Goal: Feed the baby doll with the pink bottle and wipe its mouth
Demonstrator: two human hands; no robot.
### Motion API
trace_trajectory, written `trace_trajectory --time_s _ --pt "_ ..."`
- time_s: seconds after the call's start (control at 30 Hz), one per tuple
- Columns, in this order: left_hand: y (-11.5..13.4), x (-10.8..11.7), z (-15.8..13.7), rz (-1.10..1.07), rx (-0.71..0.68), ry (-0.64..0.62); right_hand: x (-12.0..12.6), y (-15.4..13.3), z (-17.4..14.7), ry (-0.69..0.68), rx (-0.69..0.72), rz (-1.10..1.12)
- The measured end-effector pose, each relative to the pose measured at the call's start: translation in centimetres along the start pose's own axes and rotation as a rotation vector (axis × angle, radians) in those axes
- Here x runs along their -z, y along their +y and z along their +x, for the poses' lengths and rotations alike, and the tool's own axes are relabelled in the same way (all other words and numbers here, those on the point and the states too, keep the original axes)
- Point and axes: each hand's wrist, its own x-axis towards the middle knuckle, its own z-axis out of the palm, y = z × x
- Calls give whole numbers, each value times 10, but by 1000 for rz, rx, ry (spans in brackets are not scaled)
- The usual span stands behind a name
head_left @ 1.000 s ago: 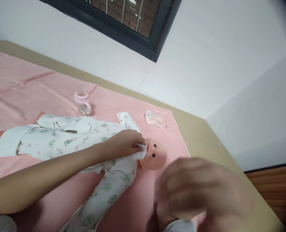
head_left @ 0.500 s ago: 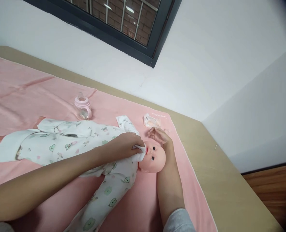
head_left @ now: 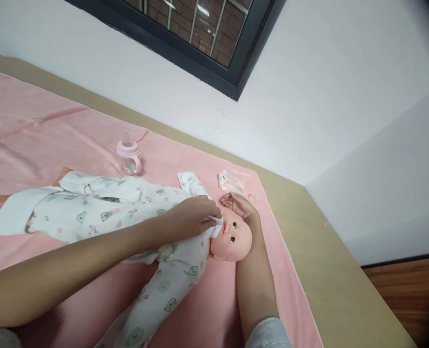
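Pink blanket (head_left: 200, 309) lay under our arms. We pinched white cloth (head_left: 217, 224) w/ left hand (head_left: 193, 217) at doll (head_left: 232, 237) mouth; right hand (head_left: 239, 205) cupped its head, fingers loosely open.

Your left hand (head_left: 191, 218) is covering the doll's (head_left: 232, 237) neck and chin; your right hand (head_left: 240, 207) is hiding its far side. Small packet (head_left: 231, 182) contents are staying too tiny to read.

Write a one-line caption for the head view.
Left hand presses a white cloth to a doll's mouth while the right hand cups its head on a pink blanket.
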Motion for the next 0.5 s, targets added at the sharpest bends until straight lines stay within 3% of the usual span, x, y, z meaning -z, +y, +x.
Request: trace_trajectory --time_s 0.5 --pt "-2 -7 2 48 -57 81 3 1 4 42 15 53"
